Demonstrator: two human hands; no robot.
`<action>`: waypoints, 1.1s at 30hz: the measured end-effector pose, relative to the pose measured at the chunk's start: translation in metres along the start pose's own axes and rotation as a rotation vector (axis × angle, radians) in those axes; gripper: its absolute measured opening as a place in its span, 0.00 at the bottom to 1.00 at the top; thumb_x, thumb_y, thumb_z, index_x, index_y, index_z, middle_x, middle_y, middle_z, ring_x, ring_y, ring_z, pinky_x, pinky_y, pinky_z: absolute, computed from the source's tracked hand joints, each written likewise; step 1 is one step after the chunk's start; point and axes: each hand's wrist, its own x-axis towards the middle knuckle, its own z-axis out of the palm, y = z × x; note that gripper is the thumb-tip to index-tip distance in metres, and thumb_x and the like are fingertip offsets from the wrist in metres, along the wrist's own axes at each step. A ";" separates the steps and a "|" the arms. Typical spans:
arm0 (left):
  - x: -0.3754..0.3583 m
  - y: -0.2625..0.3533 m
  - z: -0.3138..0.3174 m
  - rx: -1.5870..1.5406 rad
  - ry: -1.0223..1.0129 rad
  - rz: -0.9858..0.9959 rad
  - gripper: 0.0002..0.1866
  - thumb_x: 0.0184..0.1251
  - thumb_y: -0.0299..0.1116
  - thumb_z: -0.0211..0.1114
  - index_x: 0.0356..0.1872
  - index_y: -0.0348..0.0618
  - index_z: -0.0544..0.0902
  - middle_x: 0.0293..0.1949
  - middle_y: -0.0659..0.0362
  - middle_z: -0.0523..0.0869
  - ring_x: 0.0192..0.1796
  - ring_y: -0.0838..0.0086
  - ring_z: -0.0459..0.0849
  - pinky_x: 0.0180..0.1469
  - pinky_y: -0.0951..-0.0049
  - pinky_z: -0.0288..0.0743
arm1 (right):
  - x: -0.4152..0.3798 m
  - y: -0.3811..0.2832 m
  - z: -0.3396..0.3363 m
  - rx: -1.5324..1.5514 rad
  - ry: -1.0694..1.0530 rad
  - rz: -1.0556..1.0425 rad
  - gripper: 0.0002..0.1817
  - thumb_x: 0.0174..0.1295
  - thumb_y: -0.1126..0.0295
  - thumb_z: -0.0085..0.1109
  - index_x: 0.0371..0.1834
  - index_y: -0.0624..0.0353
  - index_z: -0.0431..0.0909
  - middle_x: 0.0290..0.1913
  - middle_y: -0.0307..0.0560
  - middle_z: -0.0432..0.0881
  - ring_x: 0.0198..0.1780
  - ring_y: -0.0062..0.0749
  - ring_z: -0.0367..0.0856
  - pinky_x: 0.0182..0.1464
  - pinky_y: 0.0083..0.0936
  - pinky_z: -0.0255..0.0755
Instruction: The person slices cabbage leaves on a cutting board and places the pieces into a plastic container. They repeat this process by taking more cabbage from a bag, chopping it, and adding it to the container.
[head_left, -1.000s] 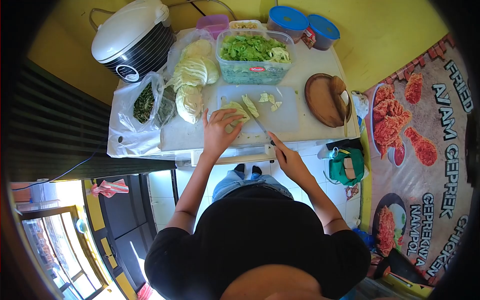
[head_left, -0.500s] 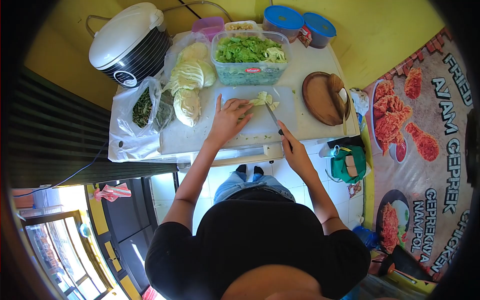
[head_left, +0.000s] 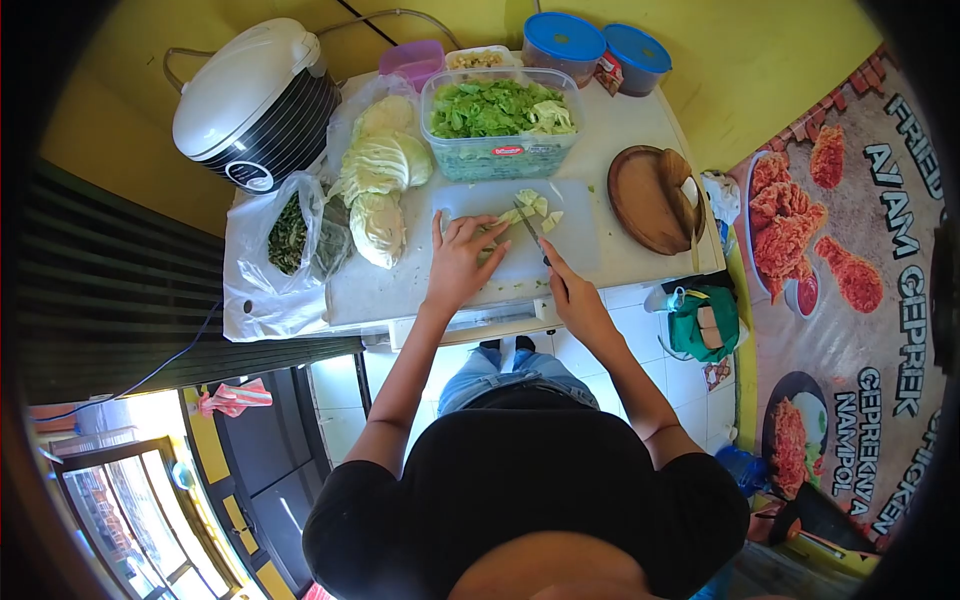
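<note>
My right hand (head_left: 577, 296) is wrapped around the dark handle of a knife (head_left: 529, 224), its blade angled up and left among pale green cut cabbage pieces (head_left: 535, 203). Those pieces lie near the far side of a whitish translucent cutting board (head_left: 572, 245). To the left, my left hand (head_left: 464, 262) rests over the board with fingers spread, the fingertips close to the blade and touching or nearly touching the cabbage. Beyond the board stands a clear plastic container (head_left: 480, 160) full of chopped green leaves. Larger cabbage chunks (head_left: 378, 228) lie left of my left hand.
A round wooden plate (head_left: 632, 205) sits at the right with a wooden piece on it. Plastic bags of dark greens (head_left: 288, 240) lie left. Behind are a rice cooker (head_left: 262, 105), a purple tub (head_left: 415, 62) and blue-lidded containers (head_left: 565, 40). The table's front edge is near my forearms.
The knife has shifted left, its tip now nearer my left fingertips. Some cabbage pieces lie farther apart on the blade's right. The whole view has shifted slightly.
</note>
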 end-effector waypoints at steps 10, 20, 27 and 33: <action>-0.001 0.000 0.002 -0.027 0.061 -0.041 0.14 0.64 0.40 0.66 0.49 0.53 0.87 0.50 0.69 0.84 0.59 0.73 0.77 0.74 0.43 0.44 | 0.008 -0.001 0.008 -0.169 0.042 -0.054 0.30 0.73 0.71 0.44 0.77 0.39 0.54 0.28 0.66 0.79 0.30 0.62 0.80 0.37 0.46 0.74; -0.002 -0.004 0.007 0.017 0.076 -0.051 0.14 0.65 0.41 0.66 0.50 0.55 0.87 0.52 0.69 0.85 0.61 0.70 0.76 0.73 0.41 0.43 | -0.016 -0.002 -0.006 -0.171 0.005 0.012 0.27 0.73 0.72 0.44 0.75 0.42 0.60 0.35 0.66 0.80 0.31 0.49 0.82 0.41 0.34 0.75; -0.001 -0.003 0.003 -0.097 0.156 -0.065 0.15 0.65 0.39 0.66 0.53 0.54 0.85 0.50 0.67 0.85 0.61 0.68 0.77 0.74 0.41 0.42 | -0.007 -0.007 -0.023 0.083 0.002 -0.039 0.25 0.75 0.70 0.44 0.74 0.42 0.64 0.35 0.54 0.81 0.32 0.24 0.69 0.42 0.22 0.70; -0.003 -0.004 0.005 -0.089 0.186 -0.133 0.11 0.65 0.37 0.66 0.47 0.54 0.88 0.47 0.68 0.86 0.60 0.68 0.78 0.74 0.43 0.40 | 0.005 -0.017 -0.018 0.059 -0.048 0.059 0.25 0.75 0.69 0.44 0.74 0.43 0.63 0.37 0.53 0.81 0.31 0.25 0.68 0.42 0.21 0.70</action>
